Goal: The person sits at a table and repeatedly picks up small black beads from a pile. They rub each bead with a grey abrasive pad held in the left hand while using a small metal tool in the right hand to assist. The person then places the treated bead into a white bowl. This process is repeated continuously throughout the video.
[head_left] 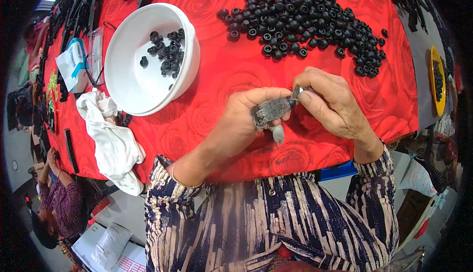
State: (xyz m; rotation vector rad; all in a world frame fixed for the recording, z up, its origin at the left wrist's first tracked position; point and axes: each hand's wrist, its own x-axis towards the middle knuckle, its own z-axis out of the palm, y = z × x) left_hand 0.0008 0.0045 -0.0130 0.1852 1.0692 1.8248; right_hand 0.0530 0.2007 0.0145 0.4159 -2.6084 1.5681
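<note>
Red rose-patterned cloth [217, 114] fills the head view, spread over the table. Both hands meet just above its near edge. The left hand [246, 119] is curled around a small grey, rough-looking tool handle [272, 109], thumb pressed along its side. The right hand [330, 104] pinches a small metal piece [297, 92] at the handle's right end, fingertips tight on it; whether that piece belongs to the tool, hard to tell. A pale rounded bit [278, 134] hangs just below the left fingers.

Up top, a big loose heap of small black rubber rings [305, 20] lies on the cloth, well apart from the hands. To the left, a white bowl [138, 80] holds a smaller cluster of the same black pieces [166, 50]. A crumpled white rag [111, 139] droops over the table edge beside the bowl. At far right, a yellow dish [434, 60] with dark bits sits near the rim.
</note>
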